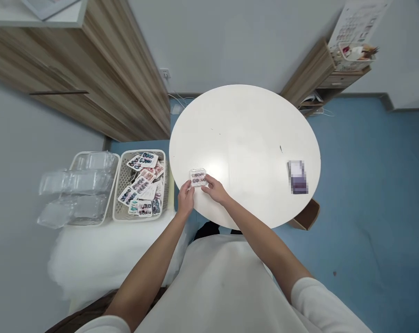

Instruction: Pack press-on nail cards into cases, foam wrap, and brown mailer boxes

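A small clear plastic box with a card of purple-pink press-on nails in it is at the near left of the white table. My left hand grips the box's lower left corner, thumb and fingers closed on it. From the right side, my right hand holds the same box between thumb and fingers. To the left of my left hand, a white basket holds many cards of press-on nails in several colours. Whether the box's lid is fully closed is too small to tell.
Beyond that basket, another basket is heaped with clear plastic boxes. A blurred-out item lies on the oval table at right. Below that edge stands a brown bin. Wooden cabinets stand behind at left.
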### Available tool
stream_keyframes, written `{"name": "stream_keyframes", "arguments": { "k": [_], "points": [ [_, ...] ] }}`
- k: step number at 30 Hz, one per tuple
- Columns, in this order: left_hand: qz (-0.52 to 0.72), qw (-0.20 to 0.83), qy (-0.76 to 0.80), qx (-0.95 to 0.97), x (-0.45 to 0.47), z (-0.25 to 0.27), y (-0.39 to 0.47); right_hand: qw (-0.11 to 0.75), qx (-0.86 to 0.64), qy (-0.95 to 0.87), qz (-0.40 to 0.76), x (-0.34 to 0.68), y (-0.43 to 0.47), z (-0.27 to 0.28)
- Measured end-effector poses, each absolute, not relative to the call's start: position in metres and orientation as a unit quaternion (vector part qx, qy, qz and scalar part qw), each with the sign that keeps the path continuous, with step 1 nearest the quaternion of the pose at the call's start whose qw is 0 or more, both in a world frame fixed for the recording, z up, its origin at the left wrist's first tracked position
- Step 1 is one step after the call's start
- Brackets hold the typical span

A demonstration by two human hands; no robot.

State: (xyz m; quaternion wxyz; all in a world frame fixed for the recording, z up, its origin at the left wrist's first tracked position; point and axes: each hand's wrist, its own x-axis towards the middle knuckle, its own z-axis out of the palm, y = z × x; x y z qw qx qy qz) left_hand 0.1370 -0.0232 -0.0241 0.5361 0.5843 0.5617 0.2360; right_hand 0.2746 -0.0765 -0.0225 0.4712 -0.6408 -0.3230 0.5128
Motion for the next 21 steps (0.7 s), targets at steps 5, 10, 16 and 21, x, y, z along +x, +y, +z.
{"name": "stream_keyframes", "arguments": {
  "k": [5,10,16,21],
  "points": [
    [0.188,0.562,0.482,0.645,0.172,-0.015,-0.062,0.485,-0.668,-0.278,0.491,0.312,-0.148,-0.012],
    [0.138,0.566,0.394,0.711,0.21,-0.015,-0.105,0.474,-0.699,-0.269,0.463,0.353,-0.217,-0.007],
    [0.097,0.555,0.377,0.735,0.251,-0.014,-0.14,0.435,-0.708,-0.312,0.46,0.402,-0.257,-0.014],
    [0.081,0.531,0.413,0.736,0.271,-0.015,-0.153,0.405,-0.698,-0.364,0.466,0.427,-0.261,-0.022]
  ]
}}
